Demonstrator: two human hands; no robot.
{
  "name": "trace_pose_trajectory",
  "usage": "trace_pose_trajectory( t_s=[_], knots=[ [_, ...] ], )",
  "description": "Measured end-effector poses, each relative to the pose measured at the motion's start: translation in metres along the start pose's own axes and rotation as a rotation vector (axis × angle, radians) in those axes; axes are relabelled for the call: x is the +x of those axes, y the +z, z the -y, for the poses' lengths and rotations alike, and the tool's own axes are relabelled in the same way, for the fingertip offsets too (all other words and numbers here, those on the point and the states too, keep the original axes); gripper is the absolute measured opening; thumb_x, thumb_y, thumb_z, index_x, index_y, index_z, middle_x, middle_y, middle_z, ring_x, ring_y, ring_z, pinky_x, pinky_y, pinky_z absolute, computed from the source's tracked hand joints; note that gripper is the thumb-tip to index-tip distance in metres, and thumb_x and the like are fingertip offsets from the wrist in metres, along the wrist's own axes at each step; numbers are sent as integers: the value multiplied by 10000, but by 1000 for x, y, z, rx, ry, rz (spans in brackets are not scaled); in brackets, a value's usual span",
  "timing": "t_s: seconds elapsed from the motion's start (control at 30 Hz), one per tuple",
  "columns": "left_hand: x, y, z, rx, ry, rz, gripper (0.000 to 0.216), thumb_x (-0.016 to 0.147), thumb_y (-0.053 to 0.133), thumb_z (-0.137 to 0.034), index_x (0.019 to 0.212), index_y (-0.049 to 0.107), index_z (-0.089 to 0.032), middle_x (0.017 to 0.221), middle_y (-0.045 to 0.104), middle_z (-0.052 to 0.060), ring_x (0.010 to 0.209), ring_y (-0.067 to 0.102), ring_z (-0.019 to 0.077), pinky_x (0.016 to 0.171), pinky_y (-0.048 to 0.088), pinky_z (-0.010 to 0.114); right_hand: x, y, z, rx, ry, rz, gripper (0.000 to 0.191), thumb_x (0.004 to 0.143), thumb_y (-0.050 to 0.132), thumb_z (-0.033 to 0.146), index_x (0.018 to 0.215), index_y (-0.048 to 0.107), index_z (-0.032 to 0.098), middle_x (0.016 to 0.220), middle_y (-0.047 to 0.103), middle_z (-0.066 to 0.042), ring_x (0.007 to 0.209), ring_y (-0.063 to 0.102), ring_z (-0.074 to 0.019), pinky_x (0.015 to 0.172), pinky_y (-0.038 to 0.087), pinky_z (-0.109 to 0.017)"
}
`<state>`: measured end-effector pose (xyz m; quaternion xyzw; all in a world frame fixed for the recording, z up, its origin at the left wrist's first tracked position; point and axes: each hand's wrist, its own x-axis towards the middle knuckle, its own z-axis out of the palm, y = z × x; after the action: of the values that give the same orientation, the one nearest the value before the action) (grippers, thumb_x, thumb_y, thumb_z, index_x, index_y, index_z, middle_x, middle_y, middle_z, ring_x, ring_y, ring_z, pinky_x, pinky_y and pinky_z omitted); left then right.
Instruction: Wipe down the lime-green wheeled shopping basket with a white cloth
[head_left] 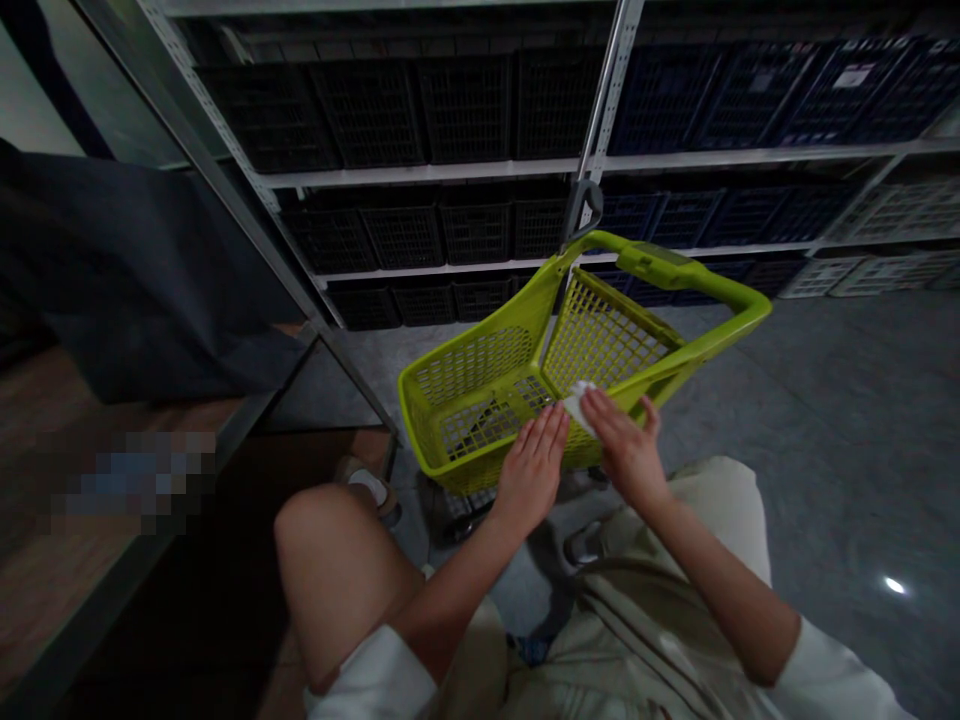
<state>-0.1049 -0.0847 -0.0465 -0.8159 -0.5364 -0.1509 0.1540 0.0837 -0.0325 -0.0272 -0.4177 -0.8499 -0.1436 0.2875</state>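
Hiding part of perhaps a tissue (576,408), hands (626,450) overlap the green cart (465,476).

Loose white fabric short sleeves (832,678) at left and right; creased pale beige cloth legwear (720,510); a low grey shoe (585,544) farther off.

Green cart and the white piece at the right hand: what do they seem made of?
The cart looks like molded plastic, smooth with a slight sheen, judging by its even color and gridded form. The white piece may be tissue or thin cloth, matte and soft-looking; too little shows to tell which.
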Motion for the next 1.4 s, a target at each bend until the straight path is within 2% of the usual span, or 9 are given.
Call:
trace_pose_trajectory(
  t_s=[0.13, 0.3, 0.57, 0.67, 0.8, 0.9, 1.07, 1.3, 1.4],
  knots=[
    [-1, -2, 1, 5, 6, 6, 645, 959, 388, -174, 1568, 216, -51, 1675, 175, 95, 1541, 202, 221, 1247, 267, 382, 4, -6, -10, 24, -109, 71, 722, 786, 407, -6, 1464, 456, 239, 1448, 583, -98, 1363, 524, -199, 1217, 91, -519],
    [-1, -4, 1, -14, 14, 13, 682, 943, 404, -173, 1576, 183, -53, 1676, 172, 101, 1543, 196, 218, 1241, 280, 375, 22, -23, -86, -125, 325, -235, 583, 798, 425, 49, 1328, 597, 220, 1366, 644, -136, 1345, 538, -307, 1151, -9, -705],
    [-1, 0, 0, 0, 4, -5, 681, 941, 403, -160, 1575, 183, -46, 1675, 159, 112, 1548, 175, 223, 1244, 282, 402, 7, 5, 18, 55, -82, 76, 759, 758, 415, -3, 1478, 453, 234, 1472, 558, -103, 1364, 524, -206, 1213, 155, -480],
    [-2, -2, 0, 10, 7, 13, 675, 951, 398, -179, 1576, 181, -47, 1678, 145, 107, 1547, 178, 222, 1242, 281, 389, 16, -7, -19, 22, -121, 93, 722, 755, 415, -19, 1412, 525, 261, 1421, 609, -78, 1328, 559, -215, 1209, 92, -538],
    [-2, -2, 0, 5, 3, 19, 681, 949, 402, -188, 1578, 178, -54, 1677, 151, 105, 1546, 183, 216, 1240, 279, 379, 29, -25, -80, -128, 218, -123, 573, 806, 427, 27, 1310, 603, 236, 1361, 654, -108, 1342, 543, -281, 1179, 25, -658],
    [-1, -1, -1, 5, 2, 11, 678, 941, 403, -172, 1575, 194, -57, 1676, 162, 104, 1543, 194, 214, 1240, 280, 381, 22, -19, -59, -141, 303, -165, 620, 801, 425, 33, 1383, 537, 212, 1423, 598, -144, 1364, 521, -296, 1178, -3, -685],
    [-1, -1, 0, 15, 4, 11, 668, 945, 383, -159, 1575, 187, -52, 1677, 158, 108, 1544, 193, 221, 1243, 271, 390, 2, 3, 10, 47, -99, 102, 787, 753, 399, -20, 1507, 396, 206, 1505, 517, -125, 1413, 469, -222, 1239, 139, -540],
    [-2, -3, 0, -14, 10, 21, 699, 941, 410, -169, 1582, 156, -49, 1676, 164, 107, 1545, 191, 218, 1242, 287, 386, 22, -23, -77, -97, 304, -178, 633, 818, 418, 44, 1406, 531, 250, 1429, 593, -132, 1375, 508, -311, 1173, -34, -700],
    [-1, -1, -1, -26, 3, 13, 707, 934, 413, -163, 1581, 154, -48, 1677, 161, 108, 1546, 183, 220, 1243, 289, 395, 19, -16, -54, -76, 291, -155, 685, 765, 438, 27, 1413, 518, 233, 1435, 588, -135, 1372, 513, -301, 1185, -3, -692]
  ],
)
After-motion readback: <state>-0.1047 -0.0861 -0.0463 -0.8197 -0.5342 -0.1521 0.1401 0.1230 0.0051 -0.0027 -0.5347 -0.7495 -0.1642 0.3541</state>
